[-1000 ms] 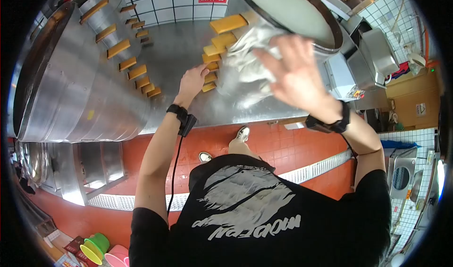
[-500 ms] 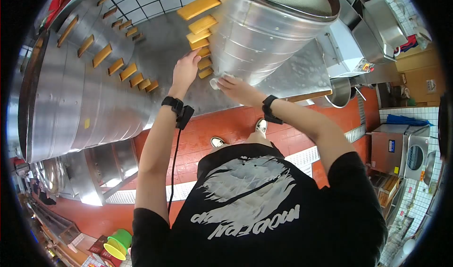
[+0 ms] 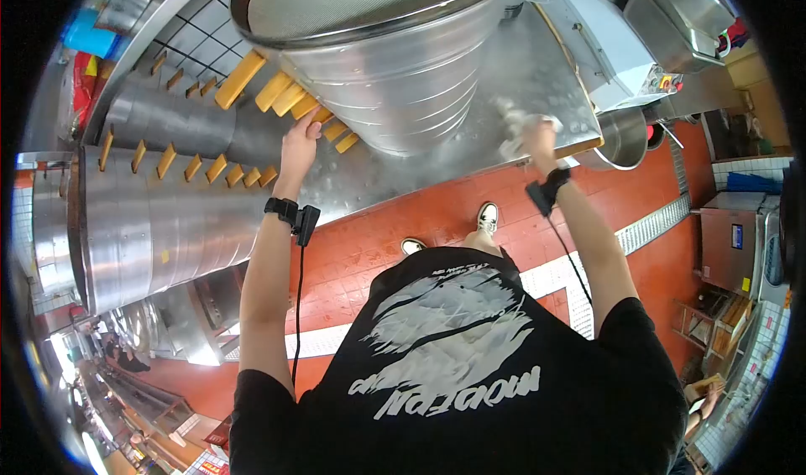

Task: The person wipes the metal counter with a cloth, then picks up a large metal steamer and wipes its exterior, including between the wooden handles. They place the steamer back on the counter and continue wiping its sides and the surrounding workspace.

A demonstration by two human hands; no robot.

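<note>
My left hand [image 3: 300,143] grips one of the wooden handles [image 3: 273,91] on the side of a tall stack of metal steamers [image 3: 395,85]. The stack stands on a stainless steel table [image 3: 520,80] and has a pale mesh surface at its top. To the right of the stack, my right hand [image 3: 541,137] holds a whitish cloth [image 3: 516,131] on the tabletop, near the table's right end. The cloth and fingers are blurred by motion.
Another steamer stack [image 3: 159,232] with wooden handles is at the left. A white machine [image 3: 600,43] and a metal pot [image 3: 621,139] are at the right. Another person's hand [image 3: 712,398] shows at the lower right.
My right hand has moved right with the cloth, away from the stack's base. The stack and my left hand appear further left, and the view has shifted. The other person's hand has come into view.
</note>
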